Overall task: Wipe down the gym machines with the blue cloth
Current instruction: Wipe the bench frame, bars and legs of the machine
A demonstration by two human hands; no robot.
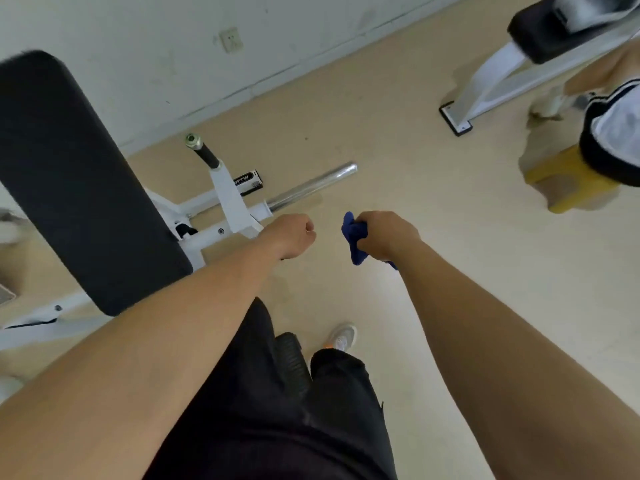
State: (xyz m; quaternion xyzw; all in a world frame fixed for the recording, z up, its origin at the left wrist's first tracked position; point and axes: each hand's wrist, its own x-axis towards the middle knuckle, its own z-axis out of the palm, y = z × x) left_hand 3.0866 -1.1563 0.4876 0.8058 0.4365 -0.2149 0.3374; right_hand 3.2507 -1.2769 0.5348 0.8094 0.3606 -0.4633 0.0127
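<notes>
While the right hand (386,233) grips the bunched blue cloth (355,239) in curled fingers, with its long axis running near to far above the beige floor (450,278), the left hand (292,235) is an empty fist, just right of the white-framed machine (228,192), whose chrome bar (311,187) points far-right. The pale wall (138,46) stands beyond.

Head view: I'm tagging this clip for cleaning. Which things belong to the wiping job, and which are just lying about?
Job: blue cloth, gripped by the right hand; black pad, white frame and chrome bar; second machine.
Lying about: wall socket; yellow block.
</notes>
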